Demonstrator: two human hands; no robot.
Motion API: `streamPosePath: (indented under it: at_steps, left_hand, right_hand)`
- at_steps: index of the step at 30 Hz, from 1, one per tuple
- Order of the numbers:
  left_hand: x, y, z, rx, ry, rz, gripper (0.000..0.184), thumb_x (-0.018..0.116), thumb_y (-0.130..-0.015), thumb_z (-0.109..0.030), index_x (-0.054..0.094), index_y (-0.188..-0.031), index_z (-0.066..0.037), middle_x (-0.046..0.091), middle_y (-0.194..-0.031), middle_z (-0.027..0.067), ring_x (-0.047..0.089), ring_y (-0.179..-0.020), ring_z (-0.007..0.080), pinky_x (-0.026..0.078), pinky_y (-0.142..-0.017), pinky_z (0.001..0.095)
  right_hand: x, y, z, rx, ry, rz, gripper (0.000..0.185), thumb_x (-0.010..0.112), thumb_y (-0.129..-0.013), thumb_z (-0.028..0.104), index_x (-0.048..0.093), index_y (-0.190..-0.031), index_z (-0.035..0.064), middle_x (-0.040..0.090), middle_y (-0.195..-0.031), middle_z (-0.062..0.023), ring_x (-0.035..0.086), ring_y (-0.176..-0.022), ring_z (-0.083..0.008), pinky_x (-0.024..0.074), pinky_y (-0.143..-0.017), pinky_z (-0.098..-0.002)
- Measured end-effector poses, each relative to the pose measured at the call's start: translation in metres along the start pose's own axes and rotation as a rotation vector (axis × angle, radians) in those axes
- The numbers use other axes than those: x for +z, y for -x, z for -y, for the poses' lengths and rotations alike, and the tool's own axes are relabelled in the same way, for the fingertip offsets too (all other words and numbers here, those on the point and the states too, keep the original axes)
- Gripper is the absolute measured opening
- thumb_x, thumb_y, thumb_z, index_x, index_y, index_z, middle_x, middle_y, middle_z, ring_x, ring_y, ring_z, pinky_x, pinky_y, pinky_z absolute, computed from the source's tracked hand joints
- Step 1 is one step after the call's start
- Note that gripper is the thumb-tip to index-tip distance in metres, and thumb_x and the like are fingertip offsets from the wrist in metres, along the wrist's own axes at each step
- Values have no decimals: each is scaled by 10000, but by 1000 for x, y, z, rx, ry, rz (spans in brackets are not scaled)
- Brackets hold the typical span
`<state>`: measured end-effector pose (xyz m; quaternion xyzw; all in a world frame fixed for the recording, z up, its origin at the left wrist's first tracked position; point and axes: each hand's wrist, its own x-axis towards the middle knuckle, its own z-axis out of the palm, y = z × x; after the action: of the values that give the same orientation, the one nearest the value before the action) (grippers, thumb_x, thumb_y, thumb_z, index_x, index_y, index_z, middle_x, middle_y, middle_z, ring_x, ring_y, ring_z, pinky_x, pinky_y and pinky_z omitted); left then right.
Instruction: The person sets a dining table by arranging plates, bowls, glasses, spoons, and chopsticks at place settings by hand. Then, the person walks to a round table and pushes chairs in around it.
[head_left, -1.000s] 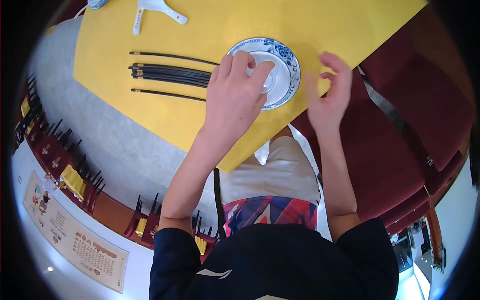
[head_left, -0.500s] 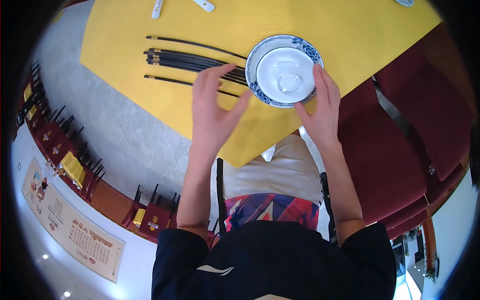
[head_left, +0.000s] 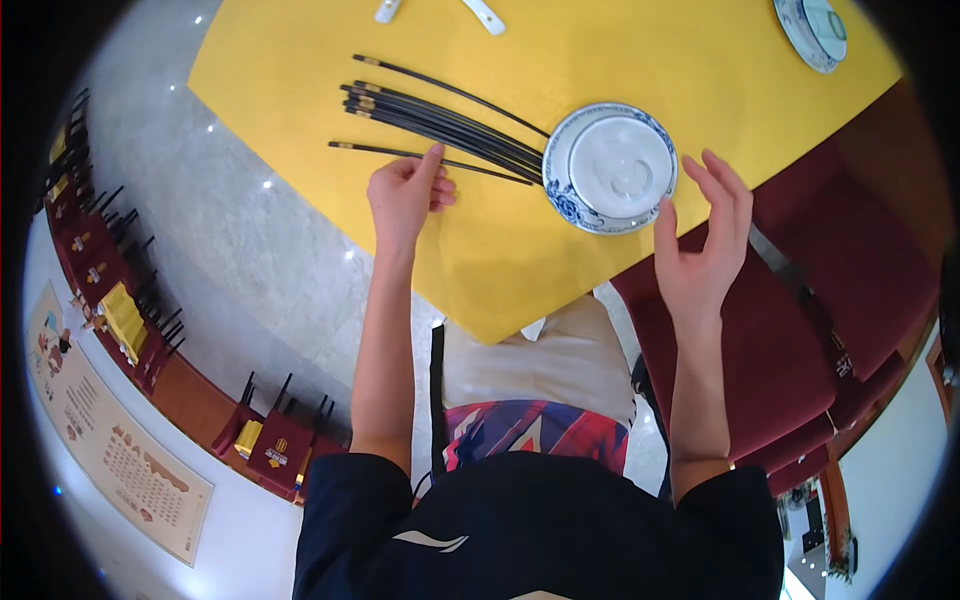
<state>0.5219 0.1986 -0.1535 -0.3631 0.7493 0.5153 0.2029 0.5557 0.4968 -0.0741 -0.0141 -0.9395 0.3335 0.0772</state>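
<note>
On the yellow tablecloth [head_left: 480,250] lies a fan of dark chopsticks [head_left: 440,124] with gold bands near their left ends. My left hand [head_left: 408,192] is closed at the nearest single chopstick [head_left: 370,150], its thumb and fingers pinching it partway along. The right ends of the chopsticks meet the edge of a white plate with a blue floral rim [head_left: 566,203]. A smaller white dish [head_left: 600,170] sits in the plate, with a clear rounded piece, seemingly glass, in its middle. Just right of the plate, my right hand [head_left: 708,240] is open, fingers spread, holding nothing.
Two white spoon handles [head_left: 485,16] show at the far edge. Another blue-and-white plate with dishes [head_left: 800,30] stands at the upper right. Dark red chairs [head_left: 720,340] line the right side of the table. Grey tiled floor [head_left: 250,200] extends on the left.
My left hand has moved from beside the plate to the nearest chopstick and closed on it. My right hand has let go of the plate and drawn off rightward. The view has shifted.
</note>
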Motion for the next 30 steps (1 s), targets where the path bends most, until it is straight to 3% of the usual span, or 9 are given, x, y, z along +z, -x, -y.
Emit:
streamPosePath:
  at_steps: [5, 7, 9, 11, 17, 20, 22, 26, 30]
  left_hand:
    - [-6, -3, -3, -45, 43, 91, 390, 723, -906, -349, 674, -770, 14, 684, -666, 96, 659, -515, 148, 487, -458, 233]
    - [-6, -1, -3, -37, 21, 111, 394, 720, -907, -357, 676, -780, 14, 692, -674, 97, 661, -515, 145, 474, -448, 232]
    - [-7, -2, 0, -23, 13, 119, 394, 719, -907, -357, 675, -778, 13, 695, -676, 99, 661, -514, 144, 468, -443, 230]
    - [-6, -3, 2, -14, 10, 130, 394, 719, -907, -356, 674, -776, 13, 697, -678, 100, 661, -514, 143, 461, -438, 229]
    - [-5, -2, 4, -2, 26, 116, 387, 719, -906, -349, 674, -777, 13, 701, -679, 100, 649, -495, 138, 451, -427, 228]
    - [-3, -3, 7, 21, 21, 109, 408, 696, -922, -367, 675, -779, 15, 700, -673, 100, 642, -485, 138, 449, -424, 229]
    - [-3, -2, 5, -3, 47, 84, 439, 657, -946, -389, 669, -771, 13, 697, -665, 111, 650, -491, 147, 456, -427, 230]
    - [-5, -4, 7, -9, 117, 87, 464, 639, -954, -428, 653, -744, -14, 635, -595, 60, 566, -432, 115, 415, -407, 233]
    - [-13, -17, 19, 177, 175, 8, 469, 628, -976, -364, 613, -666, -11, 481, -523, -10, 401, -429, 60, 321, -421, 241]
  right_hand:
    - [62, -105, 23, -127, 4, 122, 236, 704, -874, 207, 663, -1054, 58, 636, -978, -92, 627, -937, -278, 526, -780, -390]
    - [106, -145, 29, -121, 271, 269, 241, 699, -896, 272, 667, -997, 55, 641, -868, -77, 641, -754, -264, 536, -668, -379]
    - [118, -184, 58, 143, 354, 682, 333, 659, -890, 312, 684, -1087, 45, 694, -1073, -192, 685, -1006, -328, 560, -821, -431]
    - [151, -191, 46, 21, 329, 569, 367, 610, -900, 399, 718, -969, 55, 722, -958, -175, 710, -883, -334, 571, -758, -458]
    - [160, -187, 31, -140, 236, 550, 314, 643, -874, 344, 700, -942, 43, 719, -916, -161, 697, -827, -349, 570, -731, -430]
    - [114, -177, 14, -178, -18, 542, 271, 663, -866, 296, 680, -943, 37, 705, -906, -174, 677, -789, -366, 569, -710, -410]
    - [67, -159, 8, -111, 24, 524, 260, 660, -910, 247, 659, -999, 4, 702, -903, -170, 684, -750, -317, 575, -674, -372]
    - [6, -98, -38, -38, 87, 259, 237, 702, -918, 265, 694, -956, 31, 621, -702, -63, 529, -560, -160, 435, -548, -280]
    - [-30, -42, -59, -54, 58, 171, 178, 719, -889, 207, 692, -933, 36, 626, -789, -72, 615, -608, -217, 533, -595, -315]
